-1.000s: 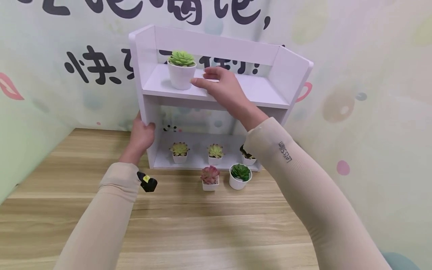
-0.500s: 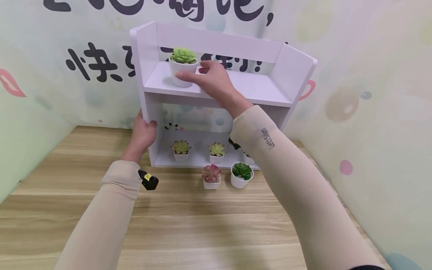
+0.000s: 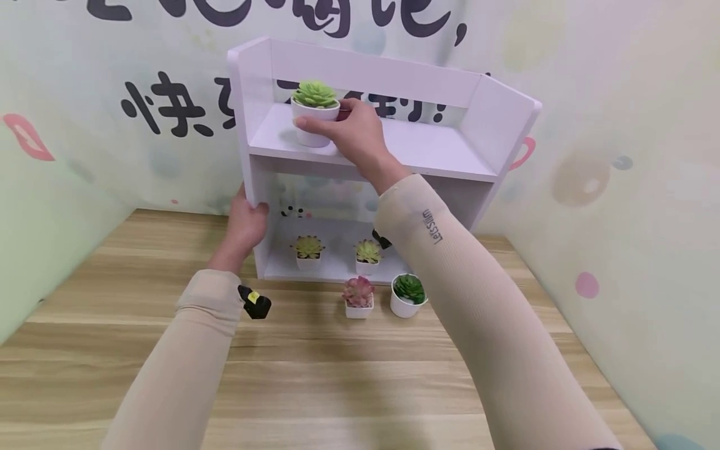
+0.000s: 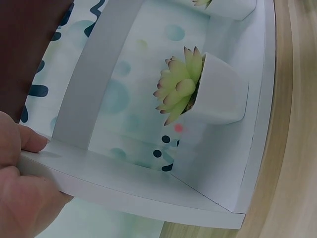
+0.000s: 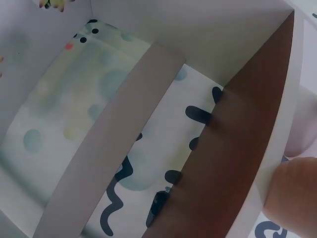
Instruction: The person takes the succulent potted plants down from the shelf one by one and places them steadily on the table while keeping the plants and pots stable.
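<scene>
A white two-tier shelf (image 3: 439, 150) stands against the wall. My left hand (image 3: 246, 226) grips the edge of its left side panel; in the left wrist view the thumb and fingers lie on either side of that board. On the upper tier, toward the left end, a light green succulent in a round white pot (image 3: 312, 128) stands upright. My right hand (image 3: 360, 134) holds this pot from its right side, thumb across the front and fingers partly hidden behind. In the right wrist view only a bit of the hand (image 5: 292, 198) shows beyond the shelf edge.
Small succulents in square white pots, one at left (image 3: 309, 253) and one in the middle (image 3: 368, 256), stand on the lower tier. In front, on the wooden table (image 3: 298, 387), are a red succulent (image 3: 359, 297) and a dark green one (image 3: 407, 295). Walls rise behind and right.
My right hand has moved left to the light green succulent's pot and closed round it. The left hand keeps its grip on the side panel. The view has shifted slightly.
</scene>
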The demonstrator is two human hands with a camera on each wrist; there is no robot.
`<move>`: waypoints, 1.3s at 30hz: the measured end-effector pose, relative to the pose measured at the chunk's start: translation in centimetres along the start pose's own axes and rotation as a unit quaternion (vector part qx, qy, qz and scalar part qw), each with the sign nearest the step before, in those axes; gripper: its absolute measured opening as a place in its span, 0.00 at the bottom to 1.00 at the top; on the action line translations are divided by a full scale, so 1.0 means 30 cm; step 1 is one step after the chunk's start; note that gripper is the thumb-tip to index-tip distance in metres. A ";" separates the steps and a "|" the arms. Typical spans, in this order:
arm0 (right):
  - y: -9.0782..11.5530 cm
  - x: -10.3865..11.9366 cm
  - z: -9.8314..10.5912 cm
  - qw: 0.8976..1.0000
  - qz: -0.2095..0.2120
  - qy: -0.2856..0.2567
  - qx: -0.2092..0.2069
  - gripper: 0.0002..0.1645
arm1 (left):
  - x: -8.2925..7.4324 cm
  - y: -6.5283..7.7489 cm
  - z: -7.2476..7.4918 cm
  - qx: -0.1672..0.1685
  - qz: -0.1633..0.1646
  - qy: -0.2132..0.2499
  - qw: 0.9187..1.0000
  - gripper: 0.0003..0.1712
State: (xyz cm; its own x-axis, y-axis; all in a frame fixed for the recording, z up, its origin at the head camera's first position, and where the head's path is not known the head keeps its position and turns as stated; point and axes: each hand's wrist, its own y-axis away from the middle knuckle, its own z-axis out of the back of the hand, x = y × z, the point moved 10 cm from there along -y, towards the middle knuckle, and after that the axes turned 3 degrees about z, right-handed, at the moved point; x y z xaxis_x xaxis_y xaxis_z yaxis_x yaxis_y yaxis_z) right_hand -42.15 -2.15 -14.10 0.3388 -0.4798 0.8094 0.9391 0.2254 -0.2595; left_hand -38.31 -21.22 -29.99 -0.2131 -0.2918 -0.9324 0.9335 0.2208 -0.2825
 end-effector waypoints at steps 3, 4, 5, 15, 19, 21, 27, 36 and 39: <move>0.000 -0.008 0.007 1.000 -0.001 -0.005 -0.004 0.42 | -0.003 0.001 -0.006 0.000 -0.003 0.002 1.000 0.34; 0.000 -0.010 0.007 1.000 -0.002 -0.006 -0.004 0.43 | -0.003 0.002 -0.007 -0.001 -0.002 0.000 1.000 0.34; 0.000 -0.011 0.009 1.000 -0.001 -0.006 -0.006 0.43 | -0.004 0.003 -0.009 -0.001 -0.002 0.001 1.000 0.34; 0.001 -0.014 0.016 1.000 0.007 -0.011 -0.014 0.43 | -0.005 0.006 -0.012 0.001 -0.002 -0.001 1.000 0.33; 0.006 -0.013 0.017 1.000 0.012 -0.017 -0.012 0.46 | -0.001 0.004 -0.016 0.003 0.003 0.000 1.000 0.34; 0.009 -0.013 0.017 1.000 0.012 -0.019 -0.009 0.46 | 0.000 0.005 -0.019 0.002 0.005 -0.001 1.000 0.34; 0.025 -0.013 0.026 0.999 -0.008 -0.043 0.001 0.47 | 0.006 0.008 -0.017 -0.002 0.007 0.003 1.000 0.35; 0.072 -0.011 0.058 0.997 -0.021 -0.080 0.010 0.47 | 0.008 0.007 -0.006 -0.011 0.004 0.000 1.000 0.35; 0.093 -0.004 0.074 0.996 -0.002 -0.089 0.006 0.43 | 0.004 0.006 -0.002 -0.010 0.001 0.000 1.000 0.35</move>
State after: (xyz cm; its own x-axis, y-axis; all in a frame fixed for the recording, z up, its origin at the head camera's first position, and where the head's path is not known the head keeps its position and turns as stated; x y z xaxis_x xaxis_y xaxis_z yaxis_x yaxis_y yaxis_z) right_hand -39.72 0.43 -13.75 0.3177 -0.3236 0.8913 0.9396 0.2337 -0.2500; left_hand -38.20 -21.15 -30.16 -0.2119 -0.2915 -0.9328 0.9277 0.2401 -0.2858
